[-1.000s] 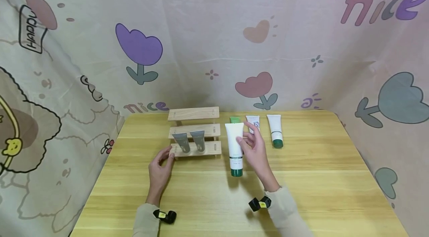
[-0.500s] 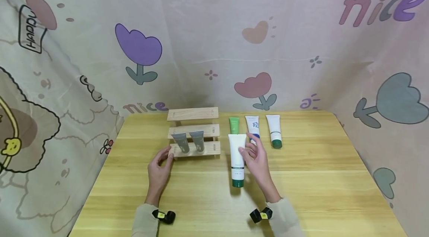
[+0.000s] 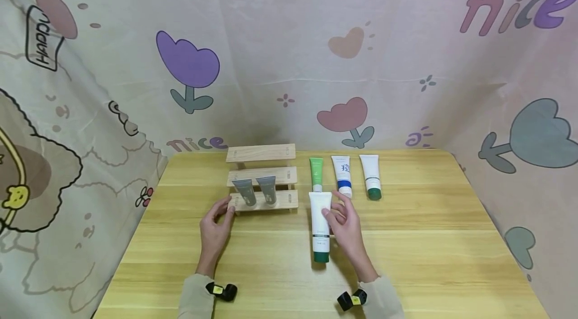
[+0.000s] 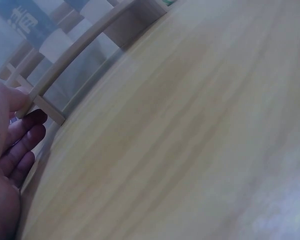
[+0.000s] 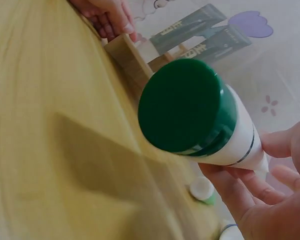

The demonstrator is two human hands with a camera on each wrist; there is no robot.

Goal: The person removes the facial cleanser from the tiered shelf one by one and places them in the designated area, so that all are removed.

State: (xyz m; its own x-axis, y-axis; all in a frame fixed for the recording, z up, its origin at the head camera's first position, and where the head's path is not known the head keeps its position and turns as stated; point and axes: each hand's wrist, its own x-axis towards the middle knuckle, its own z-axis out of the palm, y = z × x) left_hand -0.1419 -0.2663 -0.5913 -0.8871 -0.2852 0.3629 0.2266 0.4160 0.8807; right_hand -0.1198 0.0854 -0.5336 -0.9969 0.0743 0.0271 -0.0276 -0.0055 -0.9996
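A white tube with a green cap is pinched between the thumb and fingers of my right hand. In the right wrist view its green cap points toward the camera, with the tabletop below it. My left hand grips the near left corner of a three-step wooden rack, thumb above and fingers below the lowest board, as the left wrist view shows. Two grey tubes stand caps down on that lowest board. The rack's middle and top boards bear nothing.
Behind the held tube stand a green tube, a white and blue tube and another white tube with a green cap, in a row. A patterned cloth hangs behind the wooden table.
My right hand has brought the white tube down and nearer to me, uncovering the green tube and the white and blue tube behind it. My left hand has stayed at the rack.
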